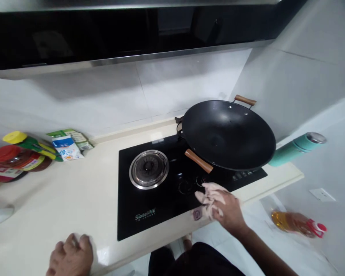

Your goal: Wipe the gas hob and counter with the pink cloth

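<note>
My right hand (228,211) is closed on a crumpled pale pink cloth (211,195), pressed against the front edge of the black glass cooktop (163,209). A purplish-grey patch shows at the cloth's lower left. Just behind the hand are the control knobs, partly covered by it. On the light countertop (66,199), left of the cooktop, rests my left hand (71,257), its fingers curled in and nothing seen in them. A large black wok (230,134) with wooden handles sits on the right burner. The left burner (148,168) is bare, with a steel ring.
A dark range hood (132,34) hangs low across the top. Sauce bottles, among them a red-capped jar (14,157), and seasoning packets (66,147) stand at left. A teal thermos (297,147) is at the right. An oil bottle (297,224) stands lower, by the wall.
</note>
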Tool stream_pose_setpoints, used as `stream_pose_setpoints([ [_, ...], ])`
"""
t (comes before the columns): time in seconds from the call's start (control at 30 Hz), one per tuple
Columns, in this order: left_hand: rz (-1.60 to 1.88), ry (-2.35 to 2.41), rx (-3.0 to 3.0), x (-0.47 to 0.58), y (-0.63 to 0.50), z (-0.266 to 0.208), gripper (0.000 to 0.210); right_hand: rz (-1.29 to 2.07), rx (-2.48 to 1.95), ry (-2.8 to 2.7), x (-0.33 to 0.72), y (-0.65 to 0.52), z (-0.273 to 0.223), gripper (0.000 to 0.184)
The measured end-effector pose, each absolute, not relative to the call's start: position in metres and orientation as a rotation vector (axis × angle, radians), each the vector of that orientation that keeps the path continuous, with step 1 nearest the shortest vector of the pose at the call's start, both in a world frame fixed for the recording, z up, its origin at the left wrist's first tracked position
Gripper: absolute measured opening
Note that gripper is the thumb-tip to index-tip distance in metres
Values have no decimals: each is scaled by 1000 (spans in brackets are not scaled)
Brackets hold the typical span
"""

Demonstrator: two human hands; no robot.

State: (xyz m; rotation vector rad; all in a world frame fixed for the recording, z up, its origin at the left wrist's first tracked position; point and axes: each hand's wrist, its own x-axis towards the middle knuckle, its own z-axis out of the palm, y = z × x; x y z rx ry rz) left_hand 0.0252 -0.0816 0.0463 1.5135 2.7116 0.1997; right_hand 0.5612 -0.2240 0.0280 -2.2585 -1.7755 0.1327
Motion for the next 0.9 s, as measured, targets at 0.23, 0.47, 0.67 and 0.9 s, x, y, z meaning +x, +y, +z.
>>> stream_pose_setpoints([
  [0.23,204,2703,1534,32,-84,52,72,-49,-2417,-1562,568,-243,10,25],
  [0.47,298,2696,1645,30,-92,46,65,177,-2282,-1757,445,-232,26,25],
  [0.67,336,2649,1670,29,-98,47,60,276,-1822,-2142,316,-209,24,27],
  [0.9,378,2603,1807,23,-108,39,60,202,-1386,-2428,233,-179,27,32],
])
